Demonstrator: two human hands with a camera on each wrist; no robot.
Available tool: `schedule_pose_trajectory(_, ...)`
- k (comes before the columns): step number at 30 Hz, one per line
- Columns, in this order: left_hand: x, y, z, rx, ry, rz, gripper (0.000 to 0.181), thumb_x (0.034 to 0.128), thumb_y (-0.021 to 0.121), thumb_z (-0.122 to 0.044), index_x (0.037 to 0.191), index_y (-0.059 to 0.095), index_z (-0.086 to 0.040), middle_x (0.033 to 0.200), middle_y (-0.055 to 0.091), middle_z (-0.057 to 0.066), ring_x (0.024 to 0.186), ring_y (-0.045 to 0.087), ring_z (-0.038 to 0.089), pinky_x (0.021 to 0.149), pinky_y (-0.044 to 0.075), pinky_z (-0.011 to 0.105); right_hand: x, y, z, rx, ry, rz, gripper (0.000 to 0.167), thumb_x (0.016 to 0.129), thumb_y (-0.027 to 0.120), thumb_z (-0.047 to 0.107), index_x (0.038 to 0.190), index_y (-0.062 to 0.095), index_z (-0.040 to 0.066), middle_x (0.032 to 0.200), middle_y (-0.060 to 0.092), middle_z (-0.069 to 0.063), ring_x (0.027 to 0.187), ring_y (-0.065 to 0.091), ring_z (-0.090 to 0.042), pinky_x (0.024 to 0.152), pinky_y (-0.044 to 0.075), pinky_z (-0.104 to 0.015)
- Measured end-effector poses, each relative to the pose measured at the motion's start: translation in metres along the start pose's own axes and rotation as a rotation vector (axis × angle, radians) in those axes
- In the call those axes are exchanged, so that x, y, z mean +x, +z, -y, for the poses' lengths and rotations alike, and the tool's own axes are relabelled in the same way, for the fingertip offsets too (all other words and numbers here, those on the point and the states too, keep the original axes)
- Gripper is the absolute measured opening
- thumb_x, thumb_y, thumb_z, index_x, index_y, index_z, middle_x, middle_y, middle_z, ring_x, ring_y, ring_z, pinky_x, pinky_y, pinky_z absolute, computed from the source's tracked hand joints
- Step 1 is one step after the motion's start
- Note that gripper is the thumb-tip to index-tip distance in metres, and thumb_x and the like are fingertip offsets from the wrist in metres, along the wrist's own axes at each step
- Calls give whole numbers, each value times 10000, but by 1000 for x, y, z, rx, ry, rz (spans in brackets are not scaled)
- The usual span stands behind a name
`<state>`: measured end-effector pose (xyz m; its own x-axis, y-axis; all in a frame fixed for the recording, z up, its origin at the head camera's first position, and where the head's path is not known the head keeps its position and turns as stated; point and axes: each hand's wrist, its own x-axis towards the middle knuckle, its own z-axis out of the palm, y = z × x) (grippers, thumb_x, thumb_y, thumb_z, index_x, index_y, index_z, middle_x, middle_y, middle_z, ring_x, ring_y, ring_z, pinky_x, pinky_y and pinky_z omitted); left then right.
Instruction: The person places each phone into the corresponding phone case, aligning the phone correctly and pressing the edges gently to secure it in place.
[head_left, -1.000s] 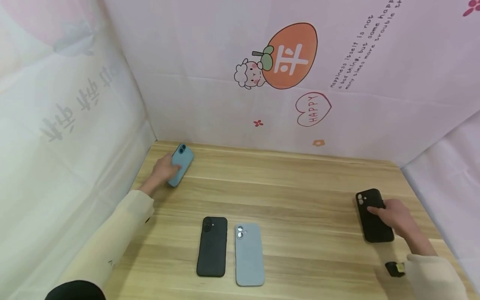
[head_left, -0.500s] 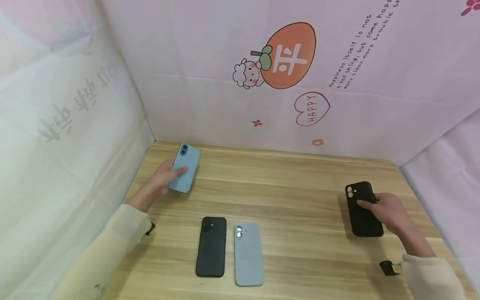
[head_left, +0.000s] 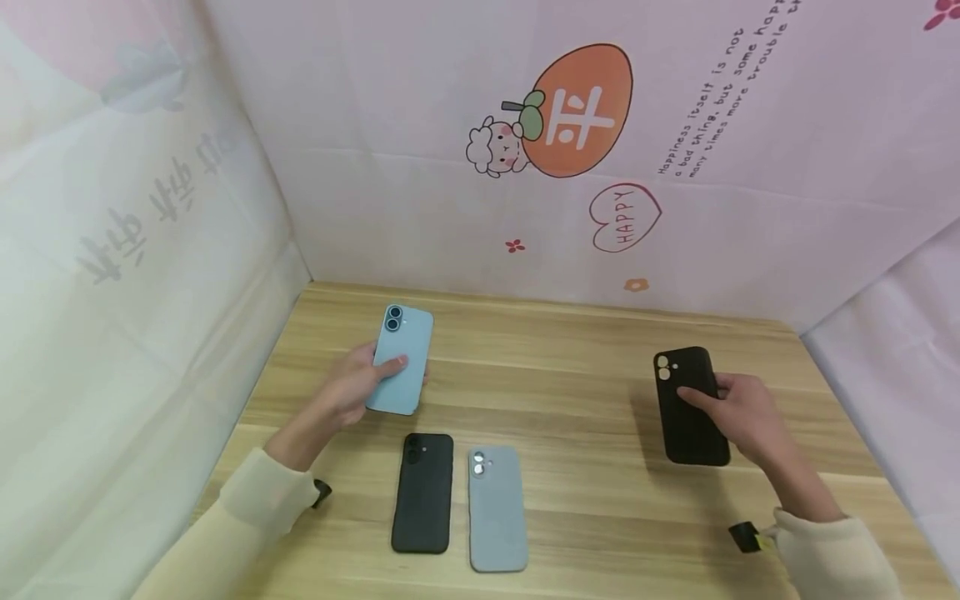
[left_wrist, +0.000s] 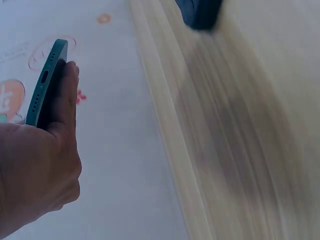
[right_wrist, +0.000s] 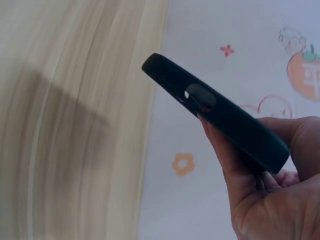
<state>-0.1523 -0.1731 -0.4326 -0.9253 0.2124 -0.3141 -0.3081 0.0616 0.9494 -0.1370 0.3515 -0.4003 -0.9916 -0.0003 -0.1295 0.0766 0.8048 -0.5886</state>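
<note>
- Head view: left hand (head_left: 352,388) pinches the blue phone (head_left: 412,340), thumb across its back, other fingers beneath; it is held above the table (head_left: 555,392).
- Right hand (head_left: 750,415) grips the black case (head_left: 690,437), thumb on its back, fingers underneath.
- Right wrist: the case's slotted end faces the camera.

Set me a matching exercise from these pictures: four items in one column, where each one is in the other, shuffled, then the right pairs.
Items
1. Light blue phone
2. Black case with open camera holes
3. Dark phone or case
4. Pale grey phone or case

Places
A. On the table, right of its neighbour
B. Held in the right hand
C. On the table, left of its neighbour
D. Held in the left hand

Pairs
1-D, 2-B, 3-C, 4-A
</note>
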Motion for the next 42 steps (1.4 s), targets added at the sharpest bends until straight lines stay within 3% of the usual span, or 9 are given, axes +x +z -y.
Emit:
schedule_pose_trajectory(7,-14,22,3,-107,-12,13,479,1135,501,-172,1580,383,-41,1338,699,233,1164,720,256,993,591,453,-9,16,29,51,-38,4,465,1033,704,389,1116,748,-66,931,797,-160,774,758,-190,633,594,-281)
schedule_pose_trajectory(13,-22,39,9,-188,2,60,511,1138,482,-138,1622,332,-78,1423,633,270,1244,691,314,1024,576,488,-16,34,57,112,-96,3,383,1006,750,349,1087,759,-25,906,800,-117,763,763,-176,646,608,-279)
schedule_pose_trajectory(22,-29,69,17,-278,38,138,528,1140,470,-131,1638,301,-93,1430,616,281,1336,609,424,1054,547,552,-19,55,103,221,-139,63,342,992,770,298,1087,739,-29,849,790,-93,731,764,-186,635,620,-297)
schedule_pose_trajectory(28,-31,86,24,-343,14,140,503,1140,470,-134,1622,334,-84,1414,635,268,1341,605,423,1060,545,547,-16,72,126,272,-190,82,269,972,787,251,1035,756,-9,793,777,-64,700,754,-177,620,619,-301)
schedule_pose_trajectory(35,-33,97,29,-357,-14,140,511,1144,464,-150,1628,323,-72,1448,605,290,1348,601,417,1074,541,528,-14,90,146,376,-200,122,235,964,783,193,1045,758,-26,821,791,-109,710,779,-222,614,640,-327)
schedule_pose_trajectory(42,-38,109,29,-282,-58,92,561,1138,501,-198,1640,306,-42,1536,536,229,1391,550,366,1184,412,604,-16,108,160,490,-202,171,221,970,766,138,1111,757,-33,882,799,-140,764,793,-257,663,657,-351)
